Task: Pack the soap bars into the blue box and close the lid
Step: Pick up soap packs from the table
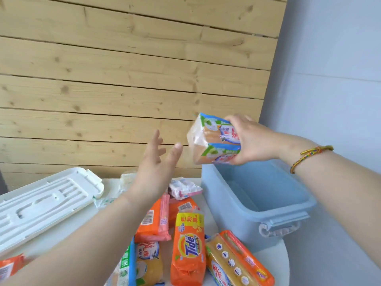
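My right hand [252, 140] grips a double pack of soap bars [214, 139] in a blue, green and white wrapper, tilted and held just above the far left corner of the open blue box [292, 203]. The box looks empty inside. My left hand [156, 164] hovers open with fingers spread, left of the pack and not touching it, above the pile. Several wrapped soap bars lie on the white table [274, 259]: an orange Tide bar [188, 248], an orange pack with a barcode [153, 220], a yellow and orange pack [237, 261], a pink and white pack [184, 187].
The box's white lid [43, 205] lies upside down at the left of the table. Another orange pack [10, 266] peeks in at the left edge. A wooden plank wall [123, 79] stands behind the table; a pale blue wall is at the right.
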Motion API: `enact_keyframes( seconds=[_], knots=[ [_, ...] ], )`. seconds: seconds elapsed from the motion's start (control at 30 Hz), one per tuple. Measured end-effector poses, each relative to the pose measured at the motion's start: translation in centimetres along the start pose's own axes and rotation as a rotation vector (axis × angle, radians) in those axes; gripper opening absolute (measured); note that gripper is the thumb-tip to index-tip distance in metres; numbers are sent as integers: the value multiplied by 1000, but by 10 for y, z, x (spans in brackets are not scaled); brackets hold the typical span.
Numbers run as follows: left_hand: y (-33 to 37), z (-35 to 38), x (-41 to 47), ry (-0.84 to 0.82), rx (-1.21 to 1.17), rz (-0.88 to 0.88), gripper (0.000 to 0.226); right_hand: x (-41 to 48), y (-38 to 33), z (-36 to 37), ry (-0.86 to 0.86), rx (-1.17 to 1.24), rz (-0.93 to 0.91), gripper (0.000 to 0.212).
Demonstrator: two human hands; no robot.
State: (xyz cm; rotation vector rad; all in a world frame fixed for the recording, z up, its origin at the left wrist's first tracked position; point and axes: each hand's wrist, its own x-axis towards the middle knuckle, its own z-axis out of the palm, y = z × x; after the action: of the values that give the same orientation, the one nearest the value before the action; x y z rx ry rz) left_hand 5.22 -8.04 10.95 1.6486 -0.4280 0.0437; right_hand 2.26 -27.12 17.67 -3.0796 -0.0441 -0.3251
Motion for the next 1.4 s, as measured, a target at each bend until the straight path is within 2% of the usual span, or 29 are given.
enact_keyframes(
  seconds=[0.13, 0.23, 0.3, 0.37, 0.4, 0.63, 0.73, 0.93, 1.17, 1.23, 1.33, 1.4],
  knots=[
    [-26, 53, 28, -169, 73, -229, 66, 8, 47, 10, -96, -53, 140, 81],
    [-43, 86, 42, -213, 85, -317, 66, 18, 70, 34, -217, -94, 210, 81],
    [-53, 102, 48, -218, 48, -357, 55, 25, 81, 49, -301, -149, 211, 75],
    [-58, 112, 50, -233, -23, -362, 32, 32, 91, 63, -366, -230, 181, 71],
    [-57, 115, 50, -236, -55, -354, 30, 34, 93, 69, -394, -265, 167, 71],
    [-63, 128, 40, -335, -102, -305, 41, 57, 96, 121, -706, -323, 233, 73],
    [-67, 129, 37, -355, -121, -283, 50, 57, 100, 135, -702, -319, 234, 75],
    [-72, 138, 43, -357, -148, -267, 40, 45, 110, 160, -595, -293, 205, 77],
    [-74, 143, 45, -313, -158, -271, 46, 40, 100, 165, -488, -618, 143, 72],
    [-73, 143, 43, -314, -154, -268, 46, 39, 96, 161, -529, -630, 182, 73],
    [-72, 141, 42, -322, -160, -258, 39, 39, 98, 148, -651, -512, 311, 89],
    [-71, 140, 41, -329, -160, -261, 38, 37, 102, 141, -689, -474, 349, 82]
  ],
)
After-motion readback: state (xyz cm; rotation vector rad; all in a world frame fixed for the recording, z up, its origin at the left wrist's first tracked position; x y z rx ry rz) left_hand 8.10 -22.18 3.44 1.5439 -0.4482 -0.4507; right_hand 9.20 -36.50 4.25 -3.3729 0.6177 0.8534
